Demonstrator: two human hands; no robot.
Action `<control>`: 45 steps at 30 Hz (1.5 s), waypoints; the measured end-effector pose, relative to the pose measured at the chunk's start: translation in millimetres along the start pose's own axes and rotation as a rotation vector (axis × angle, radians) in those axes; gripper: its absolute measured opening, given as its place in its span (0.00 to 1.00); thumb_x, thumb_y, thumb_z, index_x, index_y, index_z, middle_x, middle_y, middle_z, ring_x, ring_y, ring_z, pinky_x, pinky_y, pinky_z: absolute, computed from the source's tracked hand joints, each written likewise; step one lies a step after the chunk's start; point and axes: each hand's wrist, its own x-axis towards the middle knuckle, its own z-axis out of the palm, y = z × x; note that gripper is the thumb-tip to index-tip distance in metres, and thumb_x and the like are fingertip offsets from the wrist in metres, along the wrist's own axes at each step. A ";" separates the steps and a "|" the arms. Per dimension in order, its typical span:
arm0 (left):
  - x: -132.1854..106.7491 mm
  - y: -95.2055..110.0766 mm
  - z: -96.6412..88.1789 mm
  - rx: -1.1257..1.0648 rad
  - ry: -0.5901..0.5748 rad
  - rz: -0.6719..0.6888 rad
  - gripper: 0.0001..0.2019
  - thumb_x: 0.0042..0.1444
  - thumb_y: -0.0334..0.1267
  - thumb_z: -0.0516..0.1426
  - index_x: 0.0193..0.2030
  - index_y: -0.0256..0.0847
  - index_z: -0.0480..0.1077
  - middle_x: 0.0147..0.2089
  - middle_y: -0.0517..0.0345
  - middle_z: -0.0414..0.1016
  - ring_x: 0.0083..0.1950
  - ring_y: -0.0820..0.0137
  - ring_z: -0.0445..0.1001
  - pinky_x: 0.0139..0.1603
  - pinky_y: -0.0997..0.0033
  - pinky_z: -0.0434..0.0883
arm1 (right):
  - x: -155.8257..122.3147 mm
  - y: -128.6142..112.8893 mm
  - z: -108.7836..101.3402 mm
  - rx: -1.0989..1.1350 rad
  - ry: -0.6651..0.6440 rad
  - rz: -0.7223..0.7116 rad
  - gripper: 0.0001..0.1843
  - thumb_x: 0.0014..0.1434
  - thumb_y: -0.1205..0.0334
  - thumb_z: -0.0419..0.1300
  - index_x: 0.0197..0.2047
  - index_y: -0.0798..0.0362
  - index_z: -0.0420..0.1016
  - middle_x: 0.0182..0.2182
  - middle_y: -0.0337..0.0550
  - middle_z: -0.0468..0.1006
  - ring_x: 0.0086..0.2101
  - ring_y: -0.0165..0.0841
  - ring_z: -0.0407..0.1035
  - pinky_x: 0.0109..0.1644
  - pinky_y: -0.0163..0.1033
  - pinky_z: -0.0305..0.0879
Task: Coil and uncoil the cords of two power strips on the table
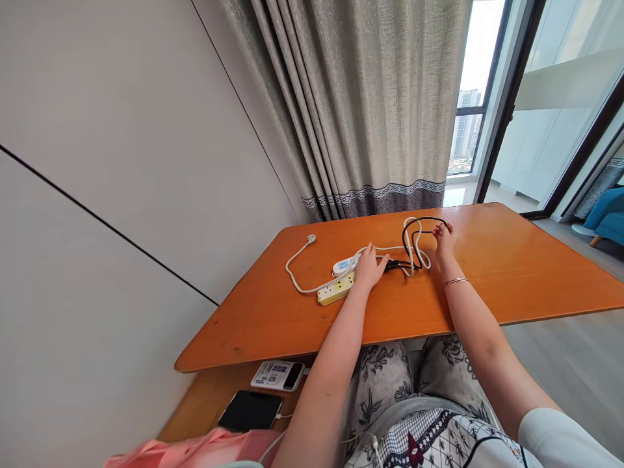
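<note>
My left hand [369, 266] rests on the orange table [511, 273], fingers pinched on the black plug end of a black cable [408, 235]. My right hand [444, 239] is closed on a loop of that black cable, lifting it slightly. A yellow power strip [334, 291] lies just left of my left hand, with a white-and-blue power strip [343, 264] behind it. A white cable [298, 266] curves out to a plug at the left and tangles with the black cable between my hands.
A grey wall runs along the left and a grey curtain [355, 104] hangs behind the table. On a lower shelf near my lap lie a dark phone [250, 411] and a white power bank [277, 376]. Pink cloth [195, 450] sits at the bottom left.
</note>
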 end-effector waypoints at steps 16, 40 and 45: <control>-8.3 19.5 -18.1 0.008 -0.137 0.202 0.14 0.64 0.45 0.54 0.48 0.43 0.77 0.51 0.49 0.79 0.50 0.60 0.78 0.53 0.61 0.73 | 1.4 8.1 -0.3 0.201 0.042 0.114 0.14 0.59 0.46 0.57 0.35 0.47 0.62 0.35 0.38 0.76 0.32 0.26 0.73 0.49 0.41 0.75; -22.2 53.6 -16.0 0.353 -0.289 0.094 0.14 0.60 0.39 0.55 0.51 0.39 0.71 0.53 0.43 0.76 0.54 0.54 0.75 0.52 0.59 0.70 | -13.3 -15.0 7.0 0.529 -0.173 0.327 0.15 0.67 0.53 0.50 0.35 0.49 0.73 0.36 0.43 0.83 0.33 0.30 0.76 0.48 0.42 0.77; -17.4 48.3 -17.4 0.187 -0.174 -0.072 0.08 0.60 0.33 0.53 0.46 0.41 0.68 0.51 0.44 0.76 0.51 0.55 0.76 0.47 0.61 0.69 | -11.5 -16.9 0.1 0.527 -0.252 0.298 0.18 0.66 0.43 0.52 0.38 0.47 0.73 0.42 0.44 0.83 0.40 0.32 0.76 0.52 0.44 0.75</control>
